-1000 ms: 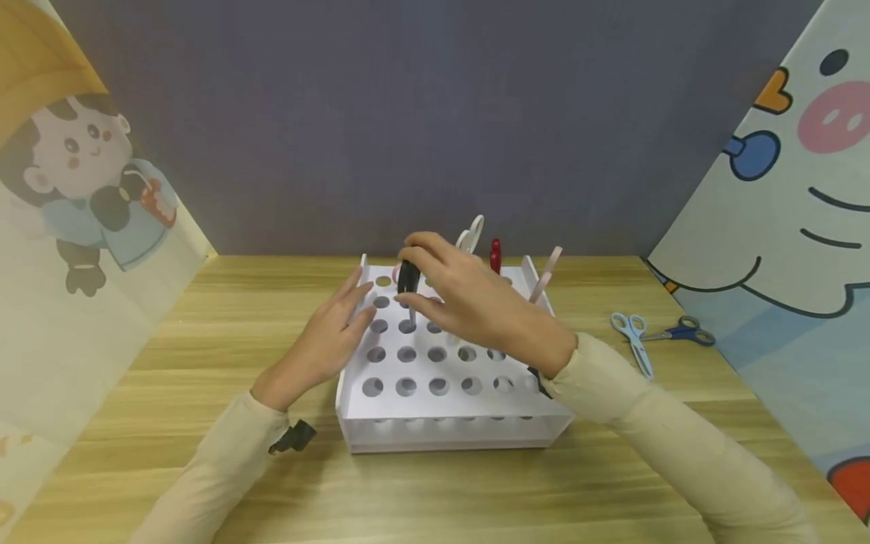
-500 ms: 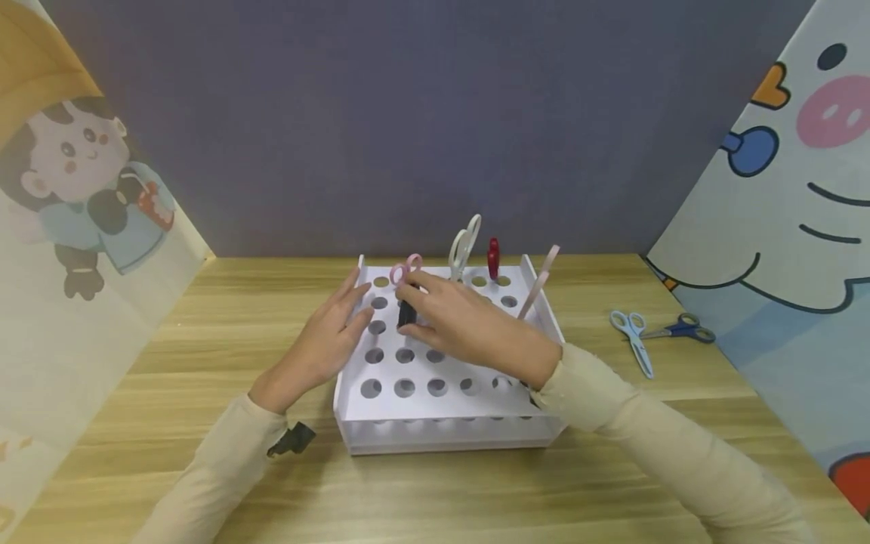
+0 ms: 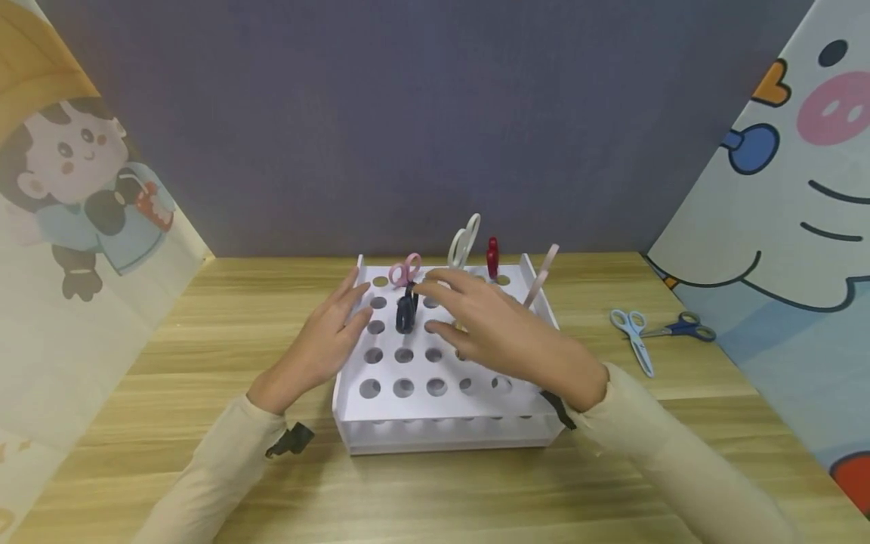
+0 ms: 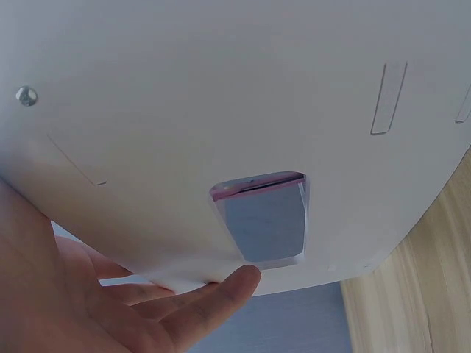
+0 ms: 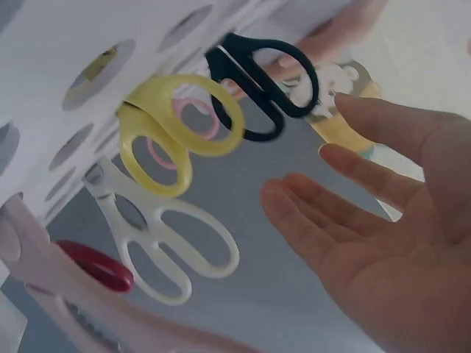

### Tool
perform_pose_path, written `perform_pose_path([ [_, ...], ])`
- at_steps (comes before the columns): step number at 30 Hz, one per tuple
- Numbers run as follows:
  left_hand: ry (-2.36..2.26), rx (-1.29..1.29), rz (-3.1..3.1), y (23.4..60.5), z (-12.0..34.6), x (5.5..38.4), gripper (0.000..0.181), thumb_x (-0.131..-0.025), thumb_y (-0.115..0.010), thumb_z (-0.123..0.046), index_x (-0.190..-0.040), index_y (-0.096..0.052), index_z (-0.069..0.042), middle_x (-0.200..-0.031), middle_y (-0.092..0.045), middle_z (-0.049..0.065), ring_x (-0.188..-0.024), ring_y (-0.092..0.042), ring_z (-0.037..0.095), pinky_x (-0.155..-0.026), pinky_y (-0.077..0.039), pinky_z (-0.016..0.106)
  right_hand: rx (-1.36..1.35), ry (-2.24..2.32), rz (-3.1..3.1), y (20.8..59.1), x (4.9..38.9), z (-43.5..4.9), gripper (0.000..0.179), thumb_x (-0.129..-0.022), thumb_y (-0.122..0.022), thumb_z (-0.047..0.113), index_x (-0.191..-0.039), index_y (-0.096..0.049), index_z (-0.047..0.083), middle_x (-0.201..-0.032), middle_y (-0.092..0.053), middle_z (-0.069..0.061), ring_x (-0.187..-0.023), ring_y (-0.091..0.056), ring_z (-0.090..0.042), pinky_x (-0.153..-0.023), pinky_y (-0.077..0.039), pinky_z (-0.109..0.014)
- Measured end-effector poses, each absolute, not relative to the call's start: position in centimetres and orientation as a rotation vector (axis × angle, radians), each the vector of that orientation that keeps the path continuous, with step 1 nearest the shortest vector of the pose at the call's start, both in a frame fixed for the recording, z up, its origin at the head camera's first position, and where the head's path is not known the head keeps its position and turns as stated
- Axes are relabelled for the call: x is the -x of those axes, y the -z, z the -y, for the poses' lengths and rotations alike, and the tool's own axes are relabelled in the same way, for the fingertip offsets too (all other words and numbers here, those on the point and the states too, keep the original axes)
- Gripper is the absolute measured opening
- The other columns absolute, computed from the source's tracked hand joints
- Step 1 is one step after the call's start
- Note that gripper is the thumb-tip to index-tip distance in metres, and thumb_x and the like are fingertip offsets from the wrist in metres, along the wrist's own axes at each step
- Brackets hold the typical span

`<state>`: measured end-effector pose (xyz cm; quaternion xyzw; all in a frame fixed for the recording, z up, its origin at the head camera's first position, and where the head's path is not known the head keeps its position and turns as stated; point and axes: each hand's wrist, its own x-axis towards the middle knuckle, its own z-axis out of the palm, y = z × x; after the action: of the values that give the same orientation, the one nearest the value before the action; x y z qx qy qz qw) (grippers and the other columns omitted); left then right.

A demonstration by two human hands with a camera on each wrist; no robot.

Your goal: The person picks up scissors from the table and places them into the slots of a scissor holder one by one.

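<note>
Black-handled scissors [image 3: 405, 313] stand handles up in a hole of the white rack [image 3: 421, 408]. My right hand [image 3: 496, 325] is just to their right, fingers spread and holding nothing; a gap shows between fingertips and the black handles in the right wrist view. My left hand [image 3: 322, 340] rests along the rack's left side wall, fingers extended. Yellow-handled scissors [image 5: 158, 110] stand in the rack, hidden behind my right hand in the head view. Pink scissors [image 3: 405, 270], white scissors [image 3: 464, 243], red-handled scissors [image 3: 492, 258] and pale pink scissors [image 3: 541, 276] also stand in it.
Light blue scissors [image 3: 637, 344] and dark blue scissors [image 3: 683, 329] lie on the wooden table [image 3: 435, 499] right of the rack, overlapping. A grey panel [image 3: 435, 128] rises behind, with cartoon-printed panels at both sides. Rows of round holes cover the rack's top.
My right hand lowered the black scissors into the hole, then let go and moved right, its fingers spreading. My left hand has stayed at the rack's left side.
</note>
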<state>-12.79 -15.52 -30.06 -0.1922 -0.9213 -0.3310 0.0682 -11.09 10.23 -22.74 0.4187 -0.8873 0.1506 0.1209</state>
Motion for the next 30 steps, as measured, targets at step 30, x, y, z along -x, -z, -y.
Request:
perform_pose_path([
  [30,1.005,0.558,2.806,30.0,15.7,12.9,0.053,-0.106,-0.039,-0.027,-0.15,-0.038,0.004,-0.166,-0.01,0.013,-0.149,-0.02,0.039,-0.121,-0.017,0.054,-0.688,-0.613,2.278,20.4,9.4,-20.4,0.024,-0.084,-0.077,0.0,-0.107,-0.072,0.002,-0.106,-0.072,-0.011,-0.102,-0.066,-0.027,-0.087,-0.05,-0.037],
])
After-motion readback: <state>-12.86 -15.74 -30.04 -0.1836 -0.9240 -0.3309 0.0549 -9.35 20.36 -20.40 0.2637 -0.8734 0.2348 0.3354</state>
